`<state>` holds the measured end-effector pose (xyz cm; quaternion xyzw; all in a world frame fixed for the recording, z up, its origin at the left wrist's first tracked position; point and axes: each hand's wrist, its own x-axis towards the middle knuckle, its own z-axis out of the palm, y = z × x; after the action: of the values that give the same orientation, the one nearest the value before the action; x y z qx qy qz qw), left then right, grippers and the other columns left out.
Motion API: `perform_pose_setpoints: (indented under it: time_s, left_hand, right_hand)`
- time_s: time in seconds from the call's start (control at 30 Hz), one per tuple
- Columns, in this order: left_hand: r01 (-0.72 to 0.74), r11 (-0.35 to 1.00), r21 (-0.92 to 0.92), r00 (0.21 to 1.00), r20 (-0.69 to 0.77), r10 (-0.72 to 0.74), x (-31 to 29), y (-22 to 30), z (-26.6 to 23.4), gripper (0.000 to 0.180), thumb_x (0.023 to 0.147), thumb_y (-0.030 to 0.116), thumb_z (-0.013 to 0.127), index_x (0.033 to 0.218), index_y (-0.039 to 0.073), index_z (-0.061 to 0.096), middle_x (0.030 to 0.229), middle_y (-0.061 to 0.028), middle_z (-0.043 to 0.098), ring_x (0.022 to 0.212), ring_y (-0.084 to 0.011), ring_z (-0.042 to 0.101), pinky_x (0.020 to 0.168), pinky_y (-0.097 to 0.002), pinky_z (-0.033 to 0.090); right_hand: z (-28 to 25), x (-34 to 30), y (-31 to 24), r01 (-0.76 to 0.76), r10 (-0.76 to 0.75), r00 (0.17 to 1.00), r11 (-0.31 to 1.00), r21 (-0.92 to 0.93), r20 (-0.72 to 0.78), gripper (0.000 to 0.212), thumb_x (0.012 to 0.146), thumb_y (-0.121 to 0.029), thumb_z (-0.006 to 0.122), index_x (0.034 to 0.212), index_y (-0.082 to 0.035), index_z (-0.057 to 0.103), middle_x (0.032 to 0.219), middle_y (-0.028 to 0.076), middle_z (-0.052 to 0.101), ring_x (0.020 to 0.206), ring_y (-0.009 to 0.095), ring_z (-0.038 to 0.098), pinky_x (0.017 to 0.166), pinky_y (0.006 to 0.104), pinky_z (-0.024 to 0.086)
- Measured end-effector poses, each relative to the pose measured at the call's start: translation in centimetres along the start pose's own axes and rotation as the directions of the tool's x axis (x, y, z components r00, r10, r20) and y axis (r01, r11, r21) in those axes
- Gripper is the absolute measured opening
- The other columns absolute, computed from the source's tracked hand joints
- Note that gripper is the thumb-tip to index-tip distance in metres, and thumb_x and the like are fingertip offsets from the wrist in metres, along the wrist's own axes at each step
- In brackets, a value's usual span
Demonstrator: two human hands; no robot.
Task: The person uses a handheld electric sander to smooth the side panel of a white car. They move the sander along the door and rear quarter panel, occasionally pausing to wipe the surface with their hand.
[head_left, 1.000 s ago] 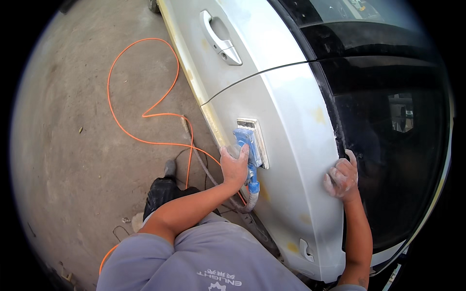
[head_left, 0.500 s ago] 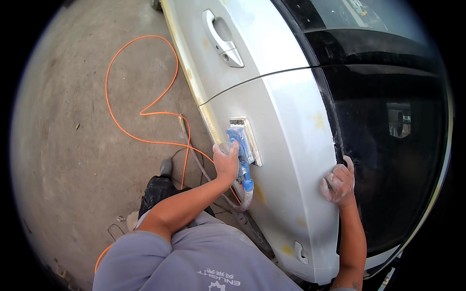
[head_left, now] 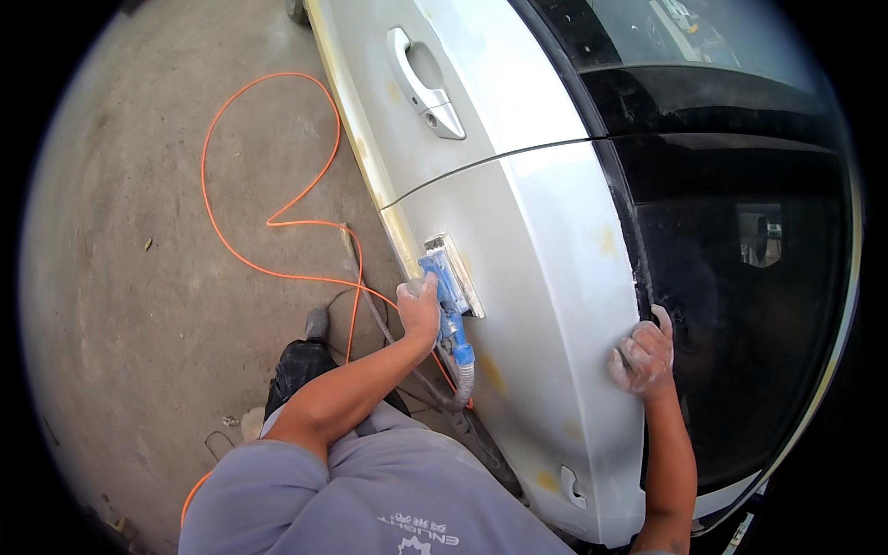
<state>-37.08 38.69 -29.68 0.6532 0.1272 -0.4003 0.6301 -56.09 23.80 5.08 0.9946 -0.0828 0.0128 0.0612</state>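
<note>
My left hand (head_left: 420, 309), pale with dust, is wrapped round the body of a blue sander (head_left: 448, 287). The sander's flat rectangular pad lies against the silver-white car door (head_left: 532, 305), near its lower edge. A ribbed grey hose (head_left: 464, 379) runs from the sander's near end. My right hand (head_left: 645, 359), dusty too, is hooked with bent fingers on the black window edge (head_left: 635, 236), its thumb on the painted panel. Yellowish patches show on the door, one beside the hose.
An orange air hose (head_left: 205, 176) loops over the concrete floor (head_left: 129, 305) to my left, crossing a grey hose near my foot. Ahead is another door with a handle (head_left: 421, 88). Dark window glass (head_left: 731, 305) lies to the right. A smaller handle (head_left: 572, 487) is near me.
My left hand and the sander have shifted left across the door, toward its lower edge, and slightly toward me. My right hand stays at the window edge.
</note>
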Motion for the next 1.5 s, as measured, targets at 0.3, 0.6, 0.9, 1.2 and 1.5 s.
perform_pose_setpoints:
  time_s: [0.3,0.6,0.9,1.2,1.5]
  left_hand:
    - [-0.11,0.994,-0.021,0.994,0.002,0.11,-2.2,5.7,1.1,0.05,0.097,0.037,0.077,0.114,-0.005,0.057,0.105,-0.0187,0.067,0.096,-0.0271,0.065,0.09,-0.0405,0.052]
    - [0.067,0.995,-0.069,0.997,0.037,-0.064,-1.1,0.6,0.5,0.06,0.097,0.042,0.077,0.122,-0.008,0.056,0.117,-0.0214,0.066,0.107,-0.0285,0.064,0.099,-0.041,0.049]
    - [-0.03,0.998,-0.058,0.999,0.012,0.03,-1.3,8.2,0.8,0.056,0.098,0.038,0.077,0.123,-0.007,0.055,0.117,-0.0194,0.066,0.106,-0.0268,0.064,0.098,-0.0395,0.05]
    - [0.163,0.977,-0.136,0.986,0.054,-0.157,-1.3,0.5,0.5,0.051,0.099,0.036,0.074,0.124,-0.004,0.055,0.116,-0.0147,0.064,0.102,-0.0223,0.062,0.093,-0.0373,0.05]
    - [-0.04,0.995,-0.088,0.999,0.012,0.041,-1.1,7.3,0.7,0.044,0.1,0.034,0.074,0.118,-0.002,0.057,0.109,-0.0124,0.064,0.096,-0.0206,0.061,0.089,-0.0369,0.05]
  right_hand:
    - [-0.5,0.5,-0.3,-0.013,0.013,1.0,1.0,0.004,0.017,0.016,0.066,-0.011,0.077,0.073,-0.008,0.062,0.072,0.005,0.054,0.075,0.025,0.062,0.112,0.0574,0.044]
    - [-0.7,0.6,-0.3,0.003,-0.003,1.0,1.0,-0.014,-0.008,0.016,0.067,-0.011,0.078,0.073,-0.009,0.063,0.072,0.004,0.054,0.075,0.024,0.062,0.112,0.0561,0.045]
    - [-0.8,0.5,-0.3,-0.027,0.028,1.0,1.0,0.01,-0.011,0.017,0.066,-0.009,0.078,0.071,-0.01,0.063,0.072,0.004,0.054,0.076,0.023,0.062,0.111,0.0545,0.046]
    - [-0.7,0.3,0.0,-0.02,0.02,1.0,1.0,0.001,-0.021,0.017,0.066,-0.009,0.078,0.068,-0.01,0.062,0.072,0.003,0.053,0.073,0.022,0.06,0.11,0.0537,0.047]
    - [-0.9,0.3,0.0,-0.042,0.042,0.999,0.999,0.021,-0.014,0.017,0.066,-0.009,0.078,0.069,-0.01,0.061,0.07,0.003,0.052,0.072,0.022,0.06,0.11,0.0528,0.047]
